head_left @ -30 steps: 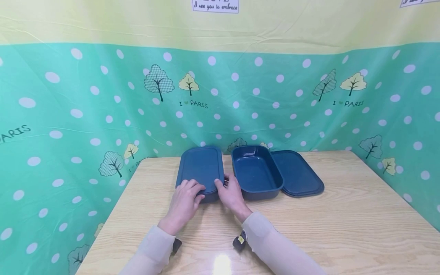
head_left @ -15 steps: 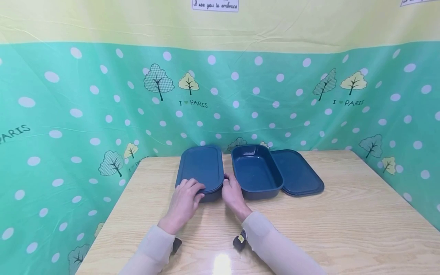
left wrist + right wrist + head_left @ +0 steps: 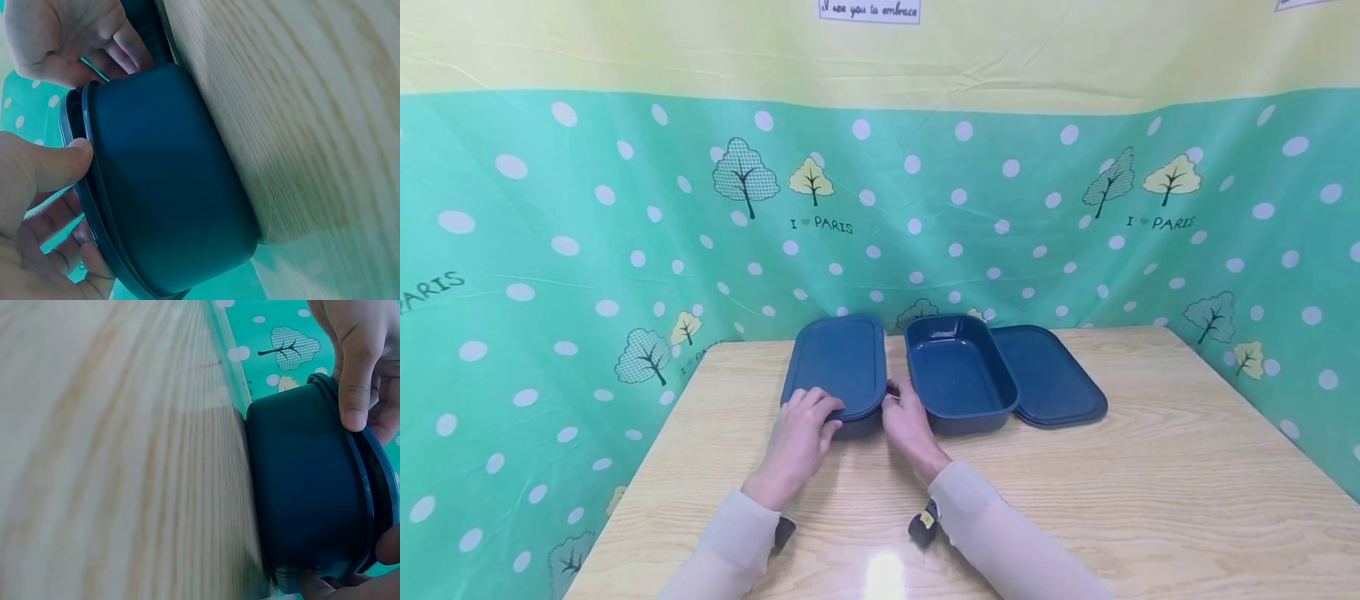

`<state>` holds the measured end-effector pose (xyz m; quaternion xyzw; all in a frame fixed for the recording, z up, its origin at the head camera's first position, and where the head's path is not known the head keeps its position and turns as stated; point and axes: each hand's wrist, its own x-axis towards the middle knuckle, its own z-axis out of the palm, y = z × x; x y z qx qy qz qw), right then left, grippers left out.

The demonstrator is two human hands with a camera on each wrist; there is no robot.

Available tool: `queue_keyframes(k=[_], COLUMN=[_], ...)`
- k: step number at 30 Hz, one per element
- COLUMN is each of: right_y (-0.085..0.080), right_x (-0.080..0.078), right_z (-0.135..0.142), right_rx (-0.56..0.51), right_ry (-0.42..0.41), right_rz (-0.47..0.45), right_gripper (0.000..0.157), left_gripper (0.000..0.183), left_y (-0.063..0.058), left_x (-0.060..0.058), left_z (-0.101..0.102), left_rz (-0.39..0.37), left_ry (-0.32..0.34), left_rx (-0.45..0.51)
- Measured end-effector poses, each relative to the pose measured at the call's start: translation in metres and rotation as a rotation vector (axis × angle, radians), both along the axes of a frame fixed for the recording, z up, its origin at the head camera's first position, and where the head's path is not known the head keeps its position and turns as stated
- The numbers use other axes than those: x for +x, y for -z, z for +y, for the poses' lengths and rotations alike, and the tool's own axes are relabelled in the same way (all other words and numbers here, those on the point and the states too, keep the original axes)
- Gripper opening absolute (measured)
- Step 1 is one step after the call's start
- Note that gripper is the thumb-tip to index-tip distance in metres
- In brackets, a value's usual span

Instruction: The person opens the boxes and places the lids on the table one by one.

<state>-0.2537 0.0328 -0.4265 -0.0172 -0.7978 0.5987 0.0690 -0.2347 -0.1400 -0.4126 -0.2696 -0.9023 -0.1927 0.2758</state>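
A dark blue rectangular food container point(image 3: 856, 428) stands on the table under a matching lid point(image 3: 838, 362). In the right wrist view, a gap shows between lid and rim toward my right hand. My left hand point(image 3: 793, 442) pinches the lid at its front left corner, thumb point(image 3: 72, 162) at the edge and fingers over the top. Beside the front right corner, my right hand point(image 3: 912, 427) has its thumb point(image 3: 389, 545) at the lid's edge and its fingers point(image 3: 312, 586) against the container wall. The fingertips behind the lid are partly hidden.
Close on the right stands an uncovered blue container point(image 3: 958, 371). A second blue lid point(image 3: 1052, 379) lies flat beside it, partly behind it. The wooden table point(image 3: 1150, 500) ends at a green patterned cloth point(image 3: 1000, 208) at the back and sides.
My right thumb has moved down off the top of the left lid to its edge. The hands and covered container have otherwise barely shifted.
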Motion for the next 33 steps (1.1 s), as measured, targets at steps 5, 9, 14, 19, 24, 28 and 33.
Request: queue_keyframes(k=[5,9,14,19,24,28,33], right_y=[0.0,0.0012,0.0024,0.0034,0.0027,0.0021,0.0027], right_x=[-0.0005,-0.0015,-0.0022,-0.0023,-0.0015,-0.0011,-0.0016], right_z=[-0.0006,-0.0008,-0.0009,-0.0003,0.0,0.0,0.0001], right_rx=[-0.023,-0.032,-0.028,-0.008,-0.006,-0.005,-0.001], right_ry=[-0.01,-0.019,-0.017,-0.026,-0.028,-0.027,-0.03], right_rz=[0.006,0.016,0.013,0.015,0.01,0.015,0.022], right_gripper=[0.039,0.039,0.037,0.037,0.037,0.037,0.036], left_gripper=[0.021,0.021,0.021,0.02,0.02,0.02,0.021], left_y=[0.0002,0.0003,0.0009,0.0014,0.0015,0.0003,-0.0011], left_x=[0.0003,0.0003,0.0001,0.0006,0.0012,0.0025,0.0039], left_z=[-0.0003,-0.0003,-0.0002,-0.0002,0.0004,0.0011,0.0015], left_rz=[-0.001,-0.001,0.006,0.013,0.027,0.043,0.061], left_ry=[-0.007,-0.014,-0.021,-0.025,-0.043,-0.051,-0.056], left_rx=[-0.005,-0.005,-0.014,-0.026,-0.06,-0.078,-0.093])
